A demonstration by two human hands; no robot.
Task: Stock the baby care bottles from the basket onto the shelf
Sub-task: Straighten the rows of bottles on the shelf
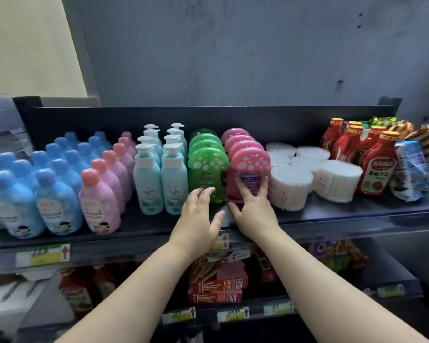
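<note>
Grey wall rises behind a dark shelf [332,214] packed in rows: blue bottles [57,194], pink-capped bottles [99,201], pale teal pump bottles [148,179], then green and pink mushroom-capped ones, with tubs of cotton swabs [290,184] and red sauce bottles [377,167] to the right. The front pink mushroom bottle [249,162] stands upright at the head of its row, just beside the front green mushroom bottle [207,167]. The right grip [254,211] is released, its straight fingers [242,185] spread against the pink bottle's front. The left grip [198,216] is relaxed and holds nothing, fingertips at the green bottle's lower front.
</note>
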